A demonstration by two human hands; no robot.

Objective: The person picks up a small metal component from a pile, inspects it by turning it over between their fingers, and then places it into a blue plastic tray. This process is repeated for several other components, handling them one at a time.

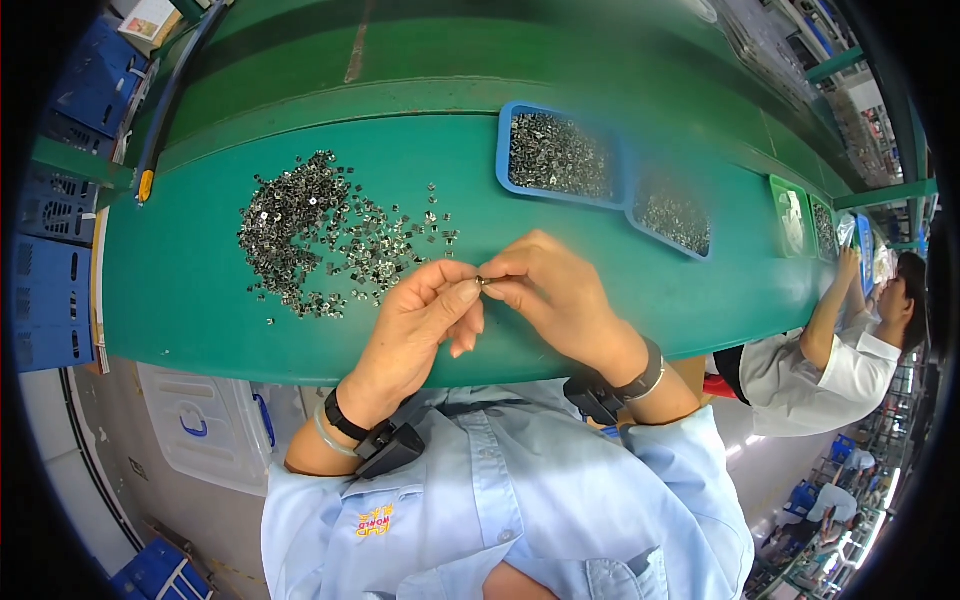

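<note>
My left hand (427, 318) and my right hand (556, 296) meet above the near part of the green table (330, 355). Between their pinched fingertips is a small metal part (482, 282), mostly covered by the fingers, so its exact shape cannot be made out. Both hands are closed on it. Left of my hands lies a loose pile of small dark and silvery metal pieces (295, 225), with single pieces scattered toward my left fingers. Beyond my right hand stands a blue tray (505, 160) full of similar small pieces.
A second blue tray (668, 248) of small parts adjoins the first. Farther right are a green tray (778, 205) and a co-worker (835, 370) at the same table. A clear plastic bin (200, 425) sits on the floor at left. Blue crates (50, 300) stand beyond the table's left end.
</note>
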